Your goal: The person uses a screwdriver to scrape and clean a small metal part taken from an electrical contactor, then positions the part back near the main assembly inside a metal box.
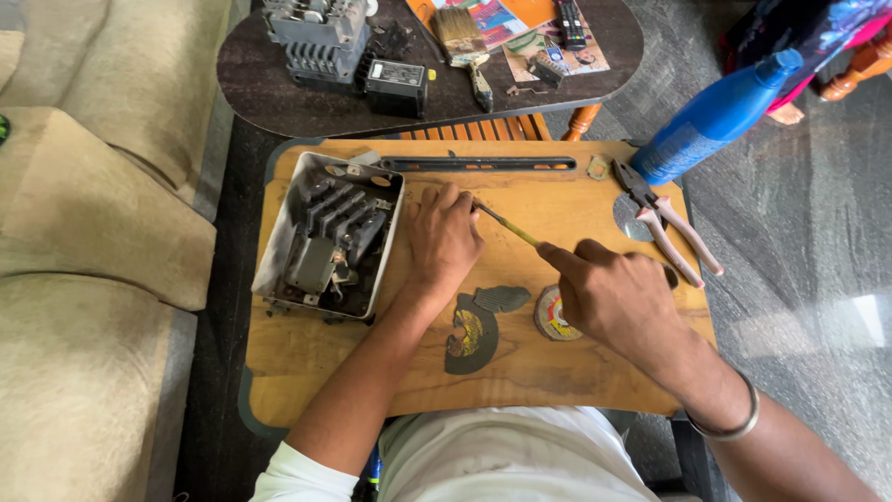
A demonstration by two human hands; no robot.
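Nearest the camera, the right hand (618, 299) closes over the handle end of a thin yellow-shafted screwdriver (509, 226), its wrist ringed by a metal bangle (732, 420). At the tool's other end, the left hand (444, 237) rests palm-down on the wooden lap table (307, 358) with its fingertips pinched at the tip; whatever small part lies under them cannot be made out. Just below the hands lie a broken dark grinding disc (469, 335), a loose shard (502, 297) and a smaller round disc (550, 314), half covered by the right hand. Just left of the left hand sits an open metal box (330, 237) packed with grey switch parts. Red-handled pliers (667, 223) lie to the right, near a blue spray bottle (714, 116). Beyond, a dark table (269, 88) carries a paintbrush (465, 46) and a black adapter (397, 88).
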